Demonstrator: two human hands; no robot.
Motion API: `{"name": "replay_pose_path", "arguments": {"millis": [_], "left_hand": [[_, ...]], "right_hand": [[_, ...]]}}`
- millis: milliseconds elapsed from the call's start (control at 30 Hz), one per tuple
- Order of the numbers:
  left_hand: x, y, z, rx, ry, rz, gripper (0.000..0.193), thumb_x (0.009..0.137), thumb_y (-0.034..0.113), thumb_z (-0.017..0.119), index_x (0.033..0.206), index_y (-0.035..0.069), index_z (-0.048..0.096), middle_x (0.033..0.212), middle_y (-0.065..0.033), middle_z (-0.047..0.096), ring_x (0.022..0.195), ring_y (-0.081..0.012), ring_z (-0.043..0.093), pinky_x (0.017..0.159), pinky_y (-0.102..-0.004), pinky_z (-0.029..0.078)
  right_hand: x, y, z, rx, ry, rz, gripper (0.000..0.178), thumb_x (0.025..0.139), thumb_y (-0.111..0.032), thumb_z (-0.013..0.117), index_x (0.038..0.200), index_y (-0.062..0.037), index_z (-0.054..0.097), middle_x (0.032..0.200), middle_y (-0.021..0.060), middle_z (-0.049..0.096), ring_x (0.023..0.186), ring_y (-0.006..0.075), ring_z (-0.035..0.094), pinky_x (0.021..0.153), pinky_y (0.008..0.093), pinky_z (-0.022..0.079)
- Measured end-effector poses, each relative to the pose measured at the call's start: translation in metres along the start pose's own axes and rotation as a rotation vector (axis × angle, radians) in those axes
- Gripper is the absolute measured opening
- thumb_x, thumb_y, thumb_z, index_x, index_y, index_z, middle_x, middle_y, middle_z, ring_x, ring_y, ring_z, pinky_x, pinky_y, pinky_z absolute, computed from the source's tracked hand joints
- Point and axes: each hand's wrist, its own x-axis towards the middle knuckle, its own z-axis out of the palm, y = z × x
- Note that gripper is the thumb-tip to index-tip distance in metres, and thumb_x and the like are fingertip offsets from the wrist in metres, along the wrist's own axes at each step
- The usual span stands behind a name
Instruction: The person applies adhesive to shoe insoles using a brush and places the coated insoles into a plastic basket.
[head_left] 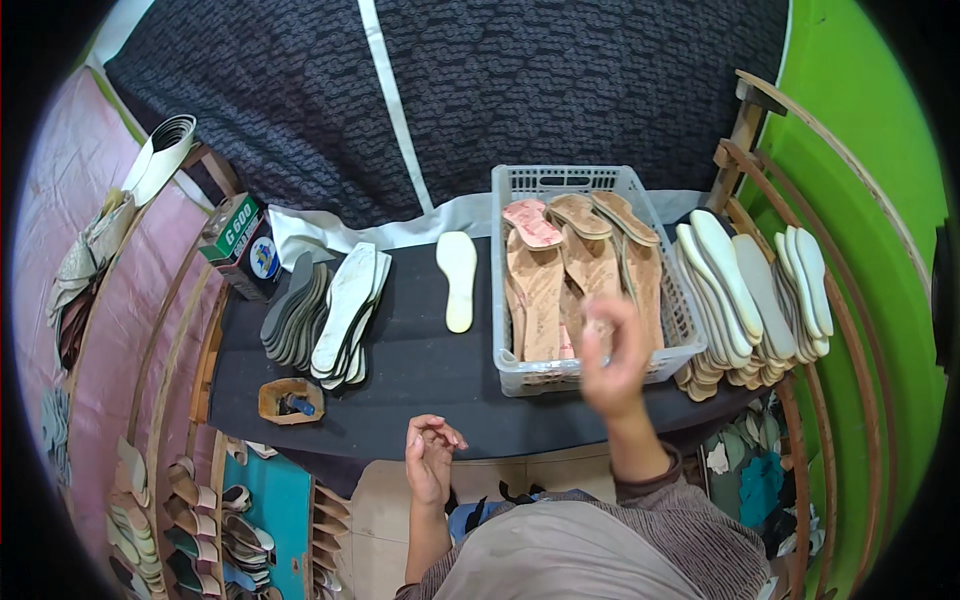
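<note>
My right hand [612,365] is raised over the front part of a clear plastic basket [600,378], its fingers curled and smeared by motion. Whether anything small is between them cannot be made out. Inside the basket lie several tan insoles [535,300], with a pink-patterned one [532,224] on top at the left. My left hand [431,460] hovers at the table's front edge, palm turned inward, fingers loosely bent and apart, holding nothing. Beyond it, a single cream insole [458,282] lies flat on the dark table [420,375], left of the basket.
Left on the table are grey insoles [290,320], white insoles [348,310], a small cardboard tray [272,402] and a green-and-black box [240,245]. Stacks of cream soles [722,280] stand right of the basket. Wooden racks [800,380] flank both sides; a dark curtain [560,90] hangs behind.
</note>
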Motion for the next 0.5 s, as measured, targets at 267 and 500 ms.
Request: {"name": "replay_pose_path", "arguments": {"millis": [267,500], "left_hand": [[-0.013,0.036,-0.039,-0.034,0.121,0.091,0.036,0.089,0.036,0.040,0.108,0.006,0.042,0.077,-0.0092,0.051,0.074,-0.0196,0.051,0.072,-0.0338,0.043],[-0.021,0.079,-0.091,0.009,0.224,0.138,0.037,0.089,0.036,0.040,0.109,0.005,0.042,0.078,-0.0091,0.051,0.075,-0.0193,0.051,0.073,-0.0339,0.043]], "right_hand": [[-0.072,0.033,0.169,0.035,-0.410,0.125,0.033,0.074,-0.004,0.059,0.106,-0.0016,0.051,0.109,0.0181,0.053,0.106,0.0356,0.050,0.092,0.0414,0.040],[-0.096,0.146,0.247,-0.673,-0.473,0.477,0.068,0.073,-0.020,0.070,0.130,-0.0082,0.036,0.129,0.0337,0.033,0.116,0.0467,0.038,0.097,0.0501,0.036]]}}
